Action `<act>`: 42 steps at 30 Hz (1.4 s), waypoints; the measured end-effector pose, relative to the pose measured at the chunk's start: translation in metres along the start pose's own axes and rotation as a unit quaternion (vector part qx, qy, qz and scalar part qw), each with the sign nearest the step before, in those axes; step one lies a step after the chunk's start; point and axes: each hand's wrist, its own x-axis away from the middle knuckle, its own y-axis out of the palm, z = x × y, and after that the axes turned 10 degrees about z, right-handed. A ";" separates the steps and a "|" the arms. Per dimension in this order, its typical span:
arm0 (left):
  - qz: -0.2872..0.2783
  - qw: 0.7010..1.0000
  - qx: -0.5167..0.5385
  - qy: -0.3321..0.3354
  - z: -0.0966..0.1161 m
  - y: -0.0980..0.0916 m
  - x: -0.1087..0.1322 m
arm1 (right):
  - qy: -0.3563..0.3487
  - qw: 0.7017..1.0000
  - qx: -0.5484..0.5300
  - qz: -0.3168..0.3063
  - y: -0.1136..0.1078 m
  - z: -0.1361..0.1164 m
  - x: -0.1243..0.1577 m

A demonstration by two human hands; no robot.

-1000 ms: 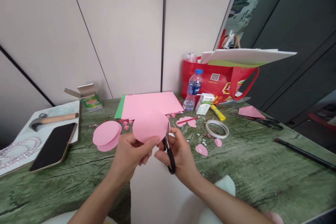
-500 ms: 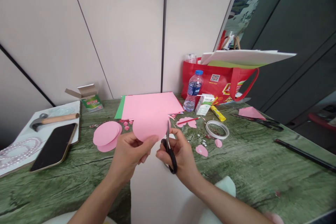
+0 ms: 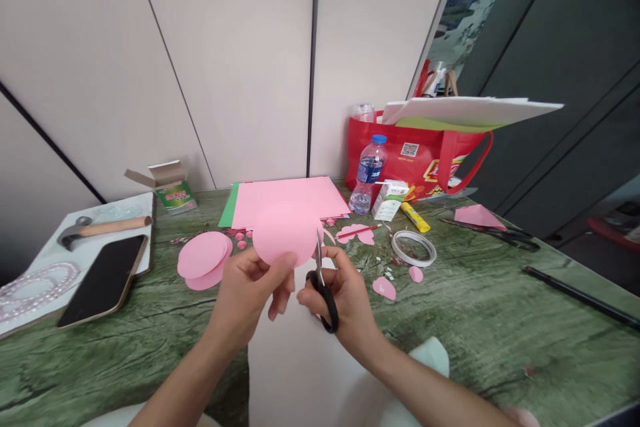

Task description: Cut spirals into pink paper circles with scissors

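Note:
Between thumb and fingers, my left hand [image 3: 257, 283] pinches the lower edge of a rounded piece of pink paper [image 3: 286, 233]. My right hand [image 3: 345, 293] is closed around the black handles of a pair of scissors [image 3: 326, 297]. The blades point up and meet the paper's right edge, where a thin pink strip [image 3: 329, 236] curls away. Behind the held piece lies a stack of pink paper sheets [image 3: 295, 192], with a green sheet showing at its left. Left of my left hand sit several cut pink paper circles [image 3: 203, 253] in a pile.
A hammer [image 3: 110, 227] and a phone [image 3: 105, 280] lie at the left. Behind on the right stand a water bottle [image 3: 368, 177], a small white carton [image 3: 390, 200] and a red bag [image 3: 420, 147]. A tape roll [image 3: 414, 248], a glue stick [image 3: 415, 217] and black scissors [image 3: 505, 235] lie nearer.
The pink paper has turned slightly in my left hand, whose lower fingers have spread a little. The cut strip at the right edge stands out farther from the paper.

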 end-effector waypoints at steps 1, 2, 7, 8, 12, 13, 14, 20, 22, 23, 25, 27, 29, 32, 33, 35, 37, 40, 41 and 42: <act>-0.001 1.000 0.000 -0.004 0.000 0.000 0.000 | 0.001 1.000 0.001 -0.001 0.000 0.000 0.000; 0.004 1.000 -0.004 -0.005 -0.001 0.000 0.000 | 0.001 1.000 0.003 -0.002 0.001 0.001 0.000; 0.047 0.998 -0.039 0.009 0.000 -0.001 0.000 | -0.020 0.999 0.031 -0.002 0.000 0.004 -0.001; 0.046 0.998 -0.046 0.009 0.000 -0.001 0.001 | -0.029 0.999 0.034 -0.004 -0.001 0.004 -0.001; 0.033 0.997 -0.071 0.008 0.001 0.000 0.001 | -0.070 0.997 0.043 -0.004 -0.002 0.003 -0.003; 0.032 0.997 -0.075 0.007 0.001 0.000 0.001 | -0.076 0.996 0.046 -0.004 -0.003 0.003 -0.004; 0.032 0.996 -0.077 0.006 0.001 0.000 0.001 | -0.078 0.996 0.049 -0.003 -0.003 0.002 -0.004; 0.032 0.997 -0.071 0.006 0.002 -0.001 0.002 | -0.069 0.997 0.045 -0.011 -0.003 -0.002 -0.002; 0.033 0.997 -0.073 0.007 0.002 -0.001 0.002 | -0.065 0.997 0.040 -0.009 -0.003 -0.001 -0.002; 0.034 0.997 -0.074 0.008 0.002 -0.002 0.002 | -0.064 0.997 0.038 -0.008 -0.003 -0.001 -0.002; 0.036 0.997 -0.074 0.010 0.001 -0.002 0.002 | -0.061 0.998 0.031 -0.006 -0.003 0.001 -0.003; 0.038 0.997 -0.072 0.015 0.000 -0.002 0.001 | -0.058 0.998 0.027 -0.006 -0.003 0.002 -0.003; 0.038 0.997 -0.071 0.021 -0.001 -0.002 0.001 | -0.052 0.998 0.027 -0.008 -0.004 0.002 -0.003; 0.045 0.996 -0.074 0.028 -0.001 -0.002 0.000 | -0.046 0.999 0.026 -0.006 -0.003 0.000 -0.002; 0.047 0.996 -0.074 0.028 0.000 -0.001 0.000 | -0.044 0.999 0.023 -0.006 -0.003 -0.001 -0.002; 0.048 0.996 -0.073 0.030 0.000 -0.002 0.000 | -0.039 0.999 0.016 -0.007 -0.002 -0.002 -0.002; 0.048 0.996 -0.072 0.030 0.000 -0.002 0.001 | -0.036 0.999 0.009 -0.007 -0.002 -0.003 -0.002; 0.050 0.996 -0.067 0.034 -0.001 -0.003 0.000 | -0.033 0.999 0.012 -0.003 -0.001 -0.003 -0.002; 0.051 0.996 -0.067 0.036 -0.001 -0.003 0.000 | -0.033 0.999 0.015 0.000 -0.001 -0.003 -0.002; 0.051 0.996 -0.066 0.038 -0.001 -0.004 0.000 | -0.031 0.999 0.017 0.001 -0.001 -0.003 -0.002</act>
